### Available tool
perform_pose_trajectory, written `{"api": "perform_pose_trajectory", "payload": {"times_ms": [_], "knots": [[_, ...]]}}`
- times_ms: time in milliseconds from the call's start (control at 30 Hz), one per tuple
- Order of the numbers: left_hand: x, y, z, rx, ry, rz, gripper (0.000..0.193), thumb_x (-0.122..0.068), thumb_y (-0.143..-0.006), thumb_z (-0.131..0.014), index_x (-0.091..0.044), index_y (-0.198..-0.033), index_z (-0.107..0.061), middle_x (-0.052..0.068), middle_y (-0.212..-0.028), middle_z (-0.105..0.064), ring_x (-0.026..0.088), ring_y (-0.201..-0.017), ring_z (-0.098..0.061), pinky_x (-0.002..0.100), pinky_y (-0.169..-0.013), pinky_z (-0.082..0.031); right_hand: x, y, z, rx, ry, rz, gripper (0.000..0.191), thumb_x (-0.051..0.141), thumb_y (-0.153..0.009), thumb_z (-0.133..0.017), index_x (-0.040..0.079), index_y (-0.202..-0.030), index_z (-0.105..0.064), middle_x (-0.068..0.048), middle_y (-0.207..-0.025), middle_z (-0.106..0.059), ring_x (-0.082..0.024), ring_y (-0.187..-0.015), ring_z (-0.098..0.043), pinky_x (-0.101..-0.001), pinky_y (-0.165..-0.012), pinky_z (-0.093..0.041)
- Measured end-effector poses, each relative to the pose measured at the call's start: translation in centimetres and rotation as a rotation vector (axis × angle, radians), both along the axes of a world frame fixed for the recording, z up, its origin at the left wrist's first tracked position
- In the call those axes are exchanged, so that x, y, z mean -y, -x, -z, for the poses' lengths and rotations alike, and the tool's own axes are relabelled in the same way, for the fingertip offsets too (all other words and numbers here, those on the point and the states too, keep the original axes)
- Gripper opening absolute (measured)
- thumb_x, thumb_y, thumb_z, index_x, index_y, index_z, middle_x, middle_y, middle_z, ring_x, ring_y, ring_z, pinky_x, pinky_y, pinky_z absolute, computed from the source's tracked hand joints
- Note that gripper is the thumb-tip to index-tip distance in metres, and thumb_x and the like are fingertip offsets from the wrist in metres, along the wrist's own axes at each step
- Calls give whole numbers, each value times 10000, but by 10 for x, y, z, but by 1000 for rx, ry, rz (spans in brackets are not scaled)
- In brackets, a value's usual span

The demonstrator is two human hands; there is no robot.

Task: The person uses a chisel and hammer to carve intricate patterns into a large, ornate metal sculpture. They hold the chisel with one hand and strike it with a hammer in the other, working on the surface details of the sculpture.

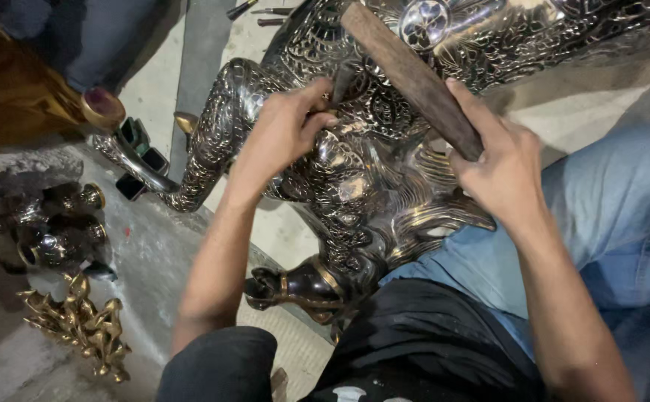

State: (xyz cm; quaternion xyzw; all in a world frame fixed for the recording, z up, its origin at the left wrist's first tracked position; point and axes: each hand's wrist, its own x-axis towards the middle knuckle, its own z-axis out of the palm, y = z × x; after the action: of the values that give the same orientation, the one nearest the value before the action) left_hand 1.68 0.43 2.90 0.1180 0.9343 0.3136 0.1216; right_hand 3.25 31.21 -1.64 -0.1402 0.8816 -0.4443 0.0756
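A large embossed metal sculpture (369, 171) is lying across the person's lap and the concrete floor (154, 253). Beside it are sitting two dark round metal pots (61, 242) and one heap of gold-coloured ornaments (79, 324); three small tools (258, 11) are lying at the top edge. The left hand (284, 130) is reaching forward, fingers pinching one chisel (340, 82) against the sculpture. The right hand (500, 167) is curling tightly around one wooden hammer handle (410, 74), which is crossing over the sculpture.
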Motion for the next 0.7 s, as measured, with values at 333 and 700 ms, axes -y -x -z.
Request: {"api": "perform_pose_trajectory", "payload": {"times_ms": [333,700], "knots": [[4,-4,14,-39,-25,-57,310,-94,-939,-764,16,-1148,-564,207,-962,-764,327,-874,-779,425,-668,-558,26,25,-10,-211,126,-16,781,22,-803,-799,129,-1527,-526,-194,-1145,-730,-303,-873,-727,-393,-786,-572],[1,-6,10,-59,-43,-47,215,-86,-973,-749,-3,-1087,-587,159,-977,-789,290,-888,-797,410,-735,-590,27,39,-20,-181,-214,-193,866,-43,-726,-674,199,-1554,-595,-122,-815,-720,-277,-605,-652,-427,-552,-491]]}}
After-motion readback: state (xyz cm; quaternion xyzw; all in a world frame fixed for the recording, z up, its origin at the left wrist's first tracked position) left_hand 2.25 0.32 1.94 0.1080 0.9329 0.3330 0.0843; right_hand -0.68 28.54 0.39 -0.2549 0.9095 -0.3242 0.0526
